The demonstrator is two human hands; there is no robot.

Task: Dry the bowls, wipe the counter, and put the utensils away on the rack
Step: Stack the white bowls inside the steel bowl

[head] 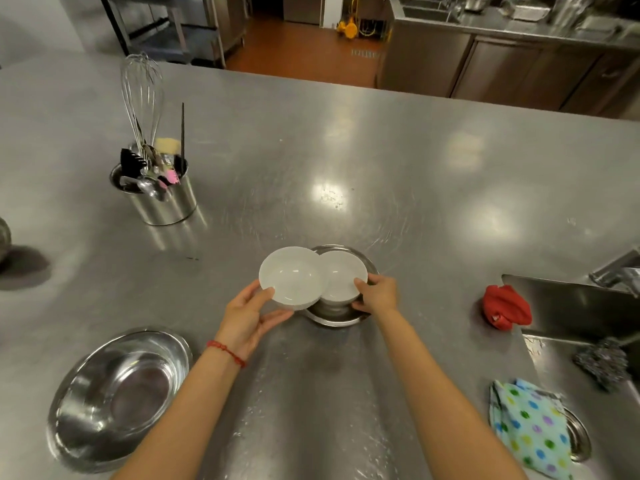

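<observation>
Two white bowls sit at the middle of the steel counter. My left hand grips the left white bowl by its near rim, thumb inside, and it overlaps the other bowl. My right hand holds the right white bowl, which sits inside a small steel bowl. A steel canister at the left holds a whisk, spatulas and other utensils. A polka-dot cloth lies at the near right, and a red cloth lies by the sink.
A large steel mixing bowl stands at the near left. A sink with a tap and a steel scourer is on the right. Part of a round steel object shows at the far left edge.
</observation>
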